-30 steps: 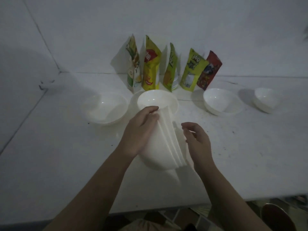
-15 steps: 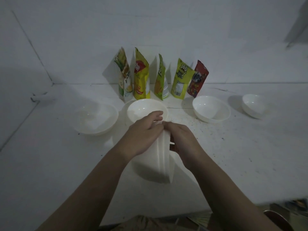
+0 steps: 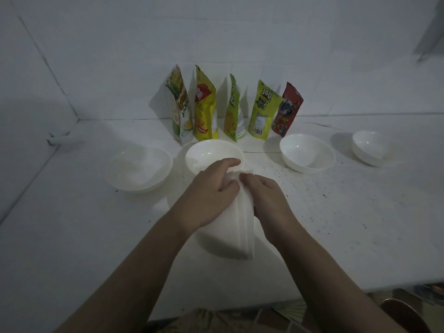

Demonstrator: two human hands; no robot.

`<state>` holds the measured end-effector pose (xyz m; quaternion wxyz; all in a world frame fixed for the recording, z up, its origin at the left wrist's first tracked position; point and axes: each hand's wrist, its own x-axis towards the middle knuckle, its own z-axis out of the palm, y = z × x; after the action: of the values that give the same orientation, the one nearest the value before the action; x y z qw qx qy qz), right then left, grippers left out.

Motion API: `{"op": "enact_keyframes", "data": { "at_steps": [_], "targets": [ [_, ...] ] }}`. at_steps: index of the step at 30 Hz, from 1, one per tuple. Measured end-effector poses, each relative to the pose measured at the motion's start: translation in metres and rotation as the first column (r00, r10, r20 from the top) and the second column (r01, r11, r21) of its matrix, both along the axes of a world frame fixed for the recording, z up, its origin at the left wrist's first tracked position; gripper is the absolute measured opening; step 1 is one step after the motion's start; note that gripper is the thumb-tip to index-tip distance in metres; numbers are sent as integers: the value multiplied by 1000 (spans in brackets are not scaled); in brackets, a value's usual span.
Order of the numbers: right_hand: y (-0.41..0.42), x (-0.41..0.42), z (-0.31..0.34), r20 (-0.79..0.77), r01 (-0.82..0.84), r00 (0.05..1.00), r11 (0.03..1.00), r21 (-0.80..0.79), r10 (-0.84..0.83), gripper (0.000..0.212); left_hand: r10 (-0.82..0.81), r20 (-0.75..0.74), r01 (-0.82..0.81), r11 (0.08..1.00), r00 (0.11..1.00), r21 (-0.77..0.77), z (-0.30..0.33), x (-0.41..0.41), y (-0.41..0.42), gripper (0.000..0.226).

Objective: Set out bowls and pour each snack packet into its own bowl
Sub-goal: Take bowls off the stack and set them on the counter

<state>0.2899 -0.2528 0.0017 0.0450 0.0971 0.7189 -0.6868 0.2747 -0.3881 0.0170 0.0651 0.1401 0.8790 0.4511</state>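
Dim white tiled corner, with a speckled white worktop (image 3: 348,212) running up to the wall. Dead centre, near the front edge, there's a stack of white bowls (image 3: 241,227) turned on its side, rims facing right, and both hands are on it: the left hand (image 3: 211,191) curls its fingers over the top of the stack, and the right hand (image 3: 266,200) grips the rim side, fingers tucked in against the edges. Just behind the stack sits an upright bowl (image 3: 213,152), partly hidden by the left hand. Left of the stack, further back, is another bowl (image 3: 140,168); right of it and further back, a third bowl (image 3: 307,152), then a tilted bowl (image 3: 368,147) well out to the right. Behind them all, five snack packets (image 3: 230,109) stand in a row against the wall.
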Motion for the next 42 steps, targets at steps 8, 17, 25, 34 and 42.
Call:
{"op": "enact_keyframes", "data": {
  "at_steps": [8,17,25,34,42],
  "targets": [
    [-5,7,-4,-20,56,998,998,-13,-56,36,191,-5,-185,944,982,-274,-7,13,8,53],
    [-11,17,-5,-194,96,980,965,246,-48,34,62,-196,-171,777,979,-606,-9,12,12,47],
    [-10,14,1,-265,136,964,856,498,2,35,-190,-293,-160,511,937,-844,-1,10,14,47],
    [-6,26,0,-402,359,902,792,493,-158,29,208,-58,-216,936,976,-277,-8,6,-22,29],
    [-22,36,14,-494,433,834,845,313,-245,24,238,95,-215,954,967,-207,-14,-7,-84,31]
  ]
}}
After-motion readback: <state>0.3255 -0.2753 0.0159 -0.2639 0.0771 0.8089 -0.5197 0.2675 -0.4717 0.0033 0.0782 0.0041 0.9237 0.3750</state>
